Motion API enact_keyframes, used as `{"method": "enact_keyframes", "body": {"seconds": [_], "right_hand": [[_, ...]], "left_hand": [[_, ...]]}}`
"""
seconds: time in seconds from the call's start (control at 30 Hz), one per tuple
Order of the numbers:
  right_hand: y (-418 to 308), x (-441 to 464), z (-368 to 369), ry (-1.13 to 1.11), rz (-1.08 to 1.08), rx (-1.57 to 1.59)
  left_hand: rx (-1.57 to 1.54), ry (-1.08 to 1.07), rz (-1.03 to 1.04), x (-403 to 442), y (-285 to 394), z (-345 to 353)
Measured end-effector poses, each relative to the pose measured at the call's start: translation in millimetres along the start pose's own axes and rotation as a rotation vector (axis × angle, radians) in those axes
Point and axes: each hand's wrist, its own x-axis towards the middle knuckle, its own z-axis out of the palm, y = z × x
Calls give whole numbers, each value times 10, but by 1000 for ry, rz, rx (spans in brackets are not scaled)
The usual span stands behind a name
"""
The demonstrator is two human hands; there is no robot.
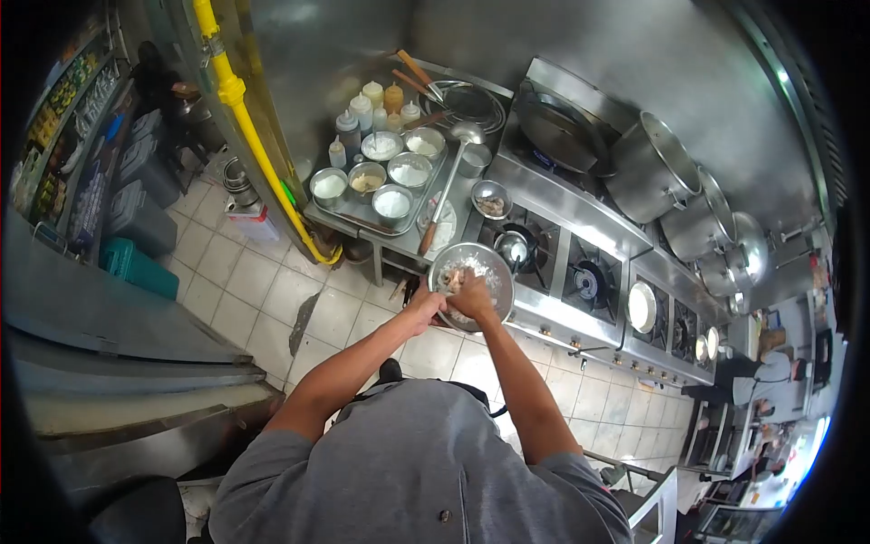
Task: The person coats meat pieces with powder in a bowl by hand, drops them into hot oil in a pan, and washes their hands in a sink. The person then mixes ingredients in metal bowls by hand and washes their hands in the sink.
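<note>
A round, silvery metal bowl [504, 292], holding white powder and pale pieces, is at the frame's centre. The left hand [426, 304] clasps its rim; the right hand [469, 297] dips inside, its grip hidden. Just above lies a wooden-handled steel ladle [436, 218]; powder-filled metal tubs [392, 204] stand farther up-left.

From here the big bowl [504, 274] is hemmed in: the left hand [426, 304] gripping its left rim, the right hand [472, 299] inside it. Past the far rim, the ladle [447, 192] and small bowl [487, 188] block the way (tubs [395, 219] crowd the tray [349, 214] behind). Open room lies over the floor tiles [272, 340], short of the yellow pipe [244, 118].
</note>
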Motion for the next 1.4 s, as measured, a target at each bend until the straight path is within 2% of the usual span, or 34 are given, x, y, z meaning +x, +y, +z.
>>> {"method": "enact_keyframes", "body": {"seconds": [0.07, 0.13, 0.2, 0.27, 0.33, 0.37, 0.43, 0.5, 0.6, 0.63, 0.7, 0.77, 0.8, 0.83, 0.87, 0.9, 0.93, 0.97, 1.0, 1.07, 1.13, 1.2, 1.27, 1.3, 1.4], "right_hand": [[-25, 116, 112, -280, -40, 261], [-168, 101, 89, -307, -53, 141], [-561, -112, -105, 41, -227, -197], [-834, -196, -237, 68, -284, -170], [-898, -124, -218, -140, -383, 218], [-1025, -122, -224, -98, -332, 256], [-1049, -52, 259, -181, -375, 209], [-1266, -40, 311, -471, -614, 240], [-1584, 230, 409, -415, -662, 418], [-1650, 367, 343, -422, -672, 424], [-1845, 746, 145, -495, -506, 807], [-1853, 1311, 16, -478, -381, 928], [-1773, 1767, 155, -253, -508, 746], [-1680, 2172, 206, -170, -493, 810], [-1550, 2644, 381, 46, -541, 655], [-1475, 3010, 445, 84, -497, 492], [-1353, 3444, 640, -25, -440, 379], [-1237, 3786, 909, 0, -471, 233], [-1220, 3941, 980, -21, -487, 250], [-1226, 4132, 1179, -303, -421, 69], [-1246, 4234, 1425, -288, -422, 63], [-1205, 4291, 1598, -274, -401, 45], [-1207, 4445, 1663, -340, -350, -115], [-1139, 4528, 1703, -286, -448, -104], [-1103, 4565, 1657, -283, -496, -166]], "left_hand": [[-61, -15, -76, 35, -77, -118], [-241, -25, -128, 58, -181, -252], [-268, 50, -116, 21, -197, -310], [-276, 101, -57, -44, -140, -412], [-269, 76, -64, -193, -61, -631], [-359, 107, -69, -259, -67, -731], [-461, 155, -43, -339, -162, -969], [-469, 213, -1, -474, -288, -1204], [-544, 283, 97, -783, -387, -1447], [-558, 364, 115, -874, -409, -1492], [-617, 482, 127, -996, -618, -1713], [-715, 558, 154, -1140, -993, -2047], [-772, 602, 187, -1233, -1113, -2131], [-770, 712, 177, -1380, -1109, -2097], [-772, 825, 170, -1562, -1051, -2015], [-803, 893, 169, -1712, -1005, -1939], [-831, 963, 161, -1849, -1013, -1860], [-837, 994, 166, -1961, -1097, -1812], [-874, 1012, 217, -2085, -1194, -1764], [-910, 1061, 279, -2171, -1169, -1601], [-1079, 1167, 303, -2216, -1072, -1371], [-1096, 1135, 328, -2225, -1041, -1212], [-1138, 1108, 377, -2166, -1101, -1098], [-1186, 1184, 341, -2108, -1079, -1033], [-1197, 1122, 341, -1907, -967, -897]]}}
